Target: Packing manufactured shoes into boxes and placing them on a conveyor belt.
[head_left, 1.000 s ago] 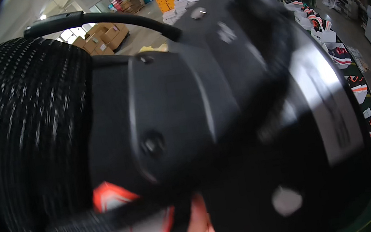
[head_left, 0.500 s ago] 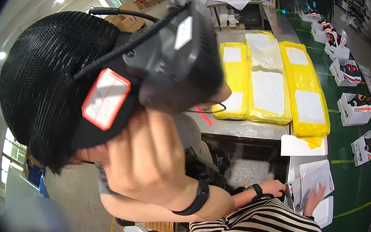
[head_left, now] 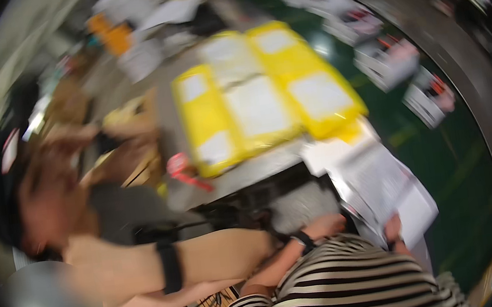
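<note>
Motion blurs the whole head view. My left hand (head_left: 327, 226), with a dark watch on its wrist, is closed near the table's front edge, beside white papers; the thin orange-handled tool seen in it earlier is too smeared to make out now. My right hand (head_left: 394, 230) touches or lies just beside the lower edge of a white sheet (head_left: 415, 209), its fingers blurred. Above it lies a printed or patterned white sheet (head_left: 372, 178). A clear plastic-wrapped bundle (head_left: 304, 203) sits in the dark recess left of my hands.
Yellow wrapped packs (head_left: 325, 95) with white panels lie on the metal table (head_left: 249, 177), beside a red strap-like thing (head_left: 187, 172). Another person's banded forearm (head_left: 210, 259) reaches in from the left. White boxes with shoes (head_left: 429, 97) line the green surface at right.
My view has swung, so everything shifts left and the other person moves to the left edge, their hand off their headgear. My right hand's fingers, spread before, are now blurred by the sheet's edge.
</note>
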The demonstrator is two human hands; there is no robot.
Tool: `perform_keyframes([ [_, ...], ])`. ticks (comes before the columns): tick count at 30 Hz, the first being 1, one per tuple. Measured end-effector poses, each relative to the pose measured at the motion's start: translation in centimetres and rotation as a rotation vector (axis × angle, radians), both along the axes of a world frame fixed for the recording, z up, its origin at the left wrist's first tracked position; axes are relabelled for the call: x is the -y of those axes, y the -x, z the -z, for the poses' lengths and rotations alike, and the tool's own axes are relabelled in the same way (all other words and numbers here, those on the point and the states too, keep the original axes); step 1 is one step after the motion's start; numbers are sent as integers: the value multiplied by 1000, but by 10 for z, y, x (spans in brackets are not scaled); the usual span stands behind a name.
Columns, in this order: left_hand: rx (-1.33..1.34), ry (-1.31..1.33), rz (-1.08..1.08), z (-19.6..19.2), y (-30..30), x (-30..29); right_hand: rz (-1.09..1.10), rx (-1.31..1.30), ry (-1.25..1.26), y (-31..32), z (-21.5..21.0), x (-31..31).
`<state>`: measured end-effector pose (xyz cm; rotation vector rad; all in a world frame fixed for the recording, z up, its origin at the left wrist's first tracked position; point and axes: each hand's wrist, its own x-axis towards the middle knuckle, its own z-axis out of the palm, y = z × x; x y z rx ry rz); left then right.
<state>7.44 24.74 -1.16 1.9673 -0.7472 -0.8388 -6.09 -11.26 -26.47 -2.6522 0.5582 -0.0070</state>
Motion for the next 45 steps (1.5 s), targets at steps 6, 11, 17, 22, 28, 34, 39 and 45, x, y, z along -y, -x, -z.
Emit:
perform_keyframes([
  [6, 20, -197, 90, -18, -1, 10, 445, -19, -340, -36, -161, -39],
  [11, -208, -73, -32, -31, -25, 69, 468, 664, -1487, 61, -311, 12],
  [17, -697, 257, 60, -53, -7, 173, 263, 761, -1932, 110, -282, -8],
  [22, -458, 237, -162, -60, -30, 156, 249, 472, -1994, 45, -305, -47],
  [28, -274, 203, -310, -48, -135, 64, -102, 215, -905, -75, -278, -92],
  [34, -399, 18, -251, 36, -150, 75, -149, -46, -756, -60, -227, -86],
  [39, -135, -15, -197, 54, -109, 118, 1073, 241, -1432, -70, -244, -72],
  [45, 20, -54, -182, 58, -82, 139, 820, 298, -897, -64, -163, -88],
])
